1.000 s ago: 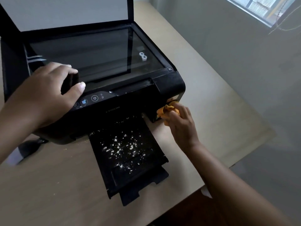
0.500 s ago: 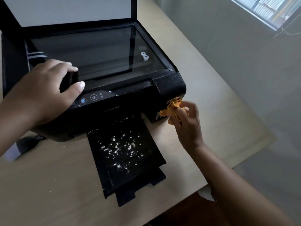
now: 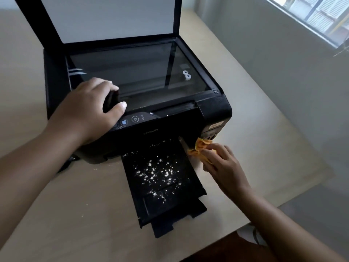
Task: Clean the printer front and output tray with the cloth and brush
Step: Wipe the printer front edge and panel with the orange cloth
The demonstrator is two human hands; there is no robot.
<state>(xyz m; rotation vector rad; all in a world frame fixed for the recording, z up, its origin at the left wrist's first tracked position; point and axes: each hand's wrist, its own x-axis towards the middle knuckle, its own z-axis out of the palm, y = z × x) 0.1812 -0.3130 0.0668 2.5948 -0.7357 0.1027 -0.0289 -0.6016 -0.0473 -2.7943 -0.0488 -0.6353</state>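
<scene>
One boxy black printer (image 3: 213, 108), matte plastic, sitting on a pale wood-look bench (image 3: 75, 214). The lid (image 3: 113, 17) is up, white on the inside, over shiny scanner glass (image 3: 132, 72) with two little white rings (image 3: 186, 75) on it. The one flat output tray (image 3: 138, 193) is pulled out in front and dusted with loads of white specks (image 3: 156, 171). There's one orange cloth (image 3: 201, 146), all scrunched up, pinched in the curled fingers of the right hand (image 3: 224, 167) just off the printer's front right corner, beside the tray. The left hand (image 3: 86, 110) rests on the front left top, fingers curled round a dark lump (image 3: 111, 100). Can't tell what that lump is.
</scene>
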